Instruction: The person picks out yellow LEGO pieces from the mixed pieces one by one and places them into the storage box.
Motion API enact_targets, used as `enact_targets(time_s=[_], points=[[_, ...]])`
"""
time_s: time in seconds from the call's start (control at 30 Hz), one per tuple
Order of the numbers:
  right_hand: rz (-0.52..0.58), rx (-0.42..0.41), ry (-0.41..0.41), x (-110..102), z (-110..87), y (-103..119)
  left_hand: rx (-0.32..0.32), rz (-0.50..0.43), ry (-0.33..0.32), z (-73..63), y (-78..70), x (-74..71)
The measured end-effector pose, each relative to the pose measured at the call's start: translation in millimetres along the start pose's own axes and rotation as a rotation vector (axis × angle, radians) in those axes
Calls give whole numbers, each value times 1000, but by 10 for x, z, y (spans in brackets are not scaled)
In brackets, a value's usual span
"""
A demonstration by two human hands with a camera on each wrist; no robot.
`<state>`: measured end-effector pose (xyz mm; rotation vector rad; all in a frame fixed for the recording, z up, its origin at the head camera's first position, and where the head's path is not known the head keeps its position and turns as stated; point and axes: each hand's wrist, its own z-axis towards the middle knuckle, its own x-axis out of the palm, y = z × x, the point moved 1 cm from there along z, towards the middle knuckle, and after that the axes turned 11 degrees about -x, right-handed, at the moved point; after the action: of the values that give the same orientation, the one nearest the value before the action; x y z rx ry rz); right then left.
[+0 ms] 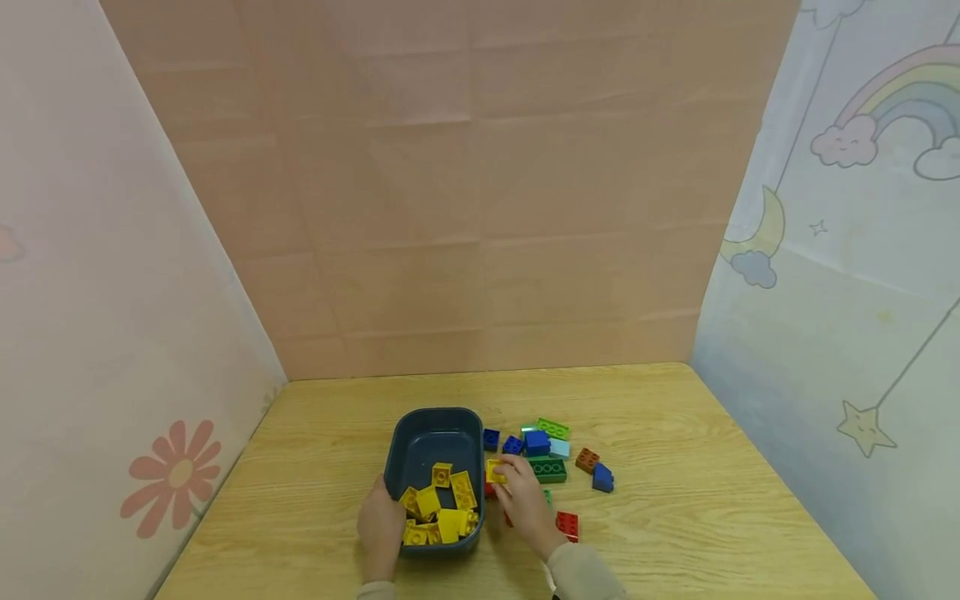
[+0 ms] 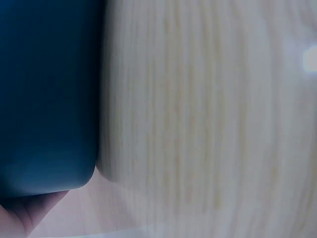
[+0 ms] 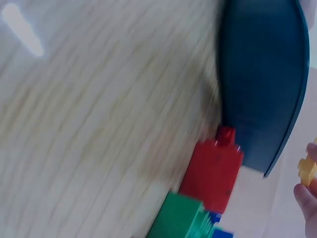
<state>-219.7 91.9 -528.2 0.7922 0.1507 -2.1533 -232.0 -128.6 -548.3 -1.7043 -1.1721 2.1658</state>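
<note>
A dark blue bin [image 1: 431, 419] stands on the table with several yellow bricks [image 1: 452, 525] lying loose in its near part. My left hand [image 1: 380, 525] grips the bin's left side; in the left wrist view a bit of that hand [image 2: 22, 215] shows against the bin wall [image 2: 49, 99]. Just outside the bin's right rim, my right hand [image 1: 525, 506] pinches a yellow brick [image 1: 495, 472] between its fingertips. The right wrist view shows this yellow brick [image 3: 306, 171] raised off the table. Below that hand, a red brick [image 3: 212, 173] lies close beside the bin.
Right of the bin lie loose bricks: dark green [image 1: 551, 471], lime green [image 1: 553, 428], blue [image 1: 536, 442], light blue [image 1: 559, 448], brown [image 1: 587, 460] and red [image 1: 567, 524]. A blue slanted piece [image 1: 602, 477] lies farthest right. Printed sheets flank the wooden table [image 1: 712, 500].
</note>
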Motion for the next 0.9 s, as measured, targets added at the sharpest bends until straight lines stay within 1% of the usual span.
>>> enact_targets(time_s=[0.07, 0.17, 0.27, 0.4, 0.53, 0.6, 0.73, 0.83, 0.9], points=[[40, -9, 32, 6, 18, 59, 5, 0, 5, 3, -13, 4], [78, -19, 110, 35, 28, 136, 13, -2, 14, 7, -38, 9], [115, -50, 178, 59, 3, 184, 14, -6, 25, 13, -60, 35], [136, -118, 226, 85, -58, 204, 7, -7, 41, 16, -65, 86], [99, -154, 273, 119, -70, 216, 3, -5, 57, 25, -60, 99], [73, -157, 304, 139, -57, 232, -8, -2, 67, 34, -48, 93], [52, -190, 380, 198, -35, 306, -79, 29, 94, 55, 29, 51], [67, -213, 403, 211, -42, 356, -120, 50, 120, 65, 70, 23], [94, -205, 400, 196, -45, 371, -114, 48, 119, 69, 77, 13]])
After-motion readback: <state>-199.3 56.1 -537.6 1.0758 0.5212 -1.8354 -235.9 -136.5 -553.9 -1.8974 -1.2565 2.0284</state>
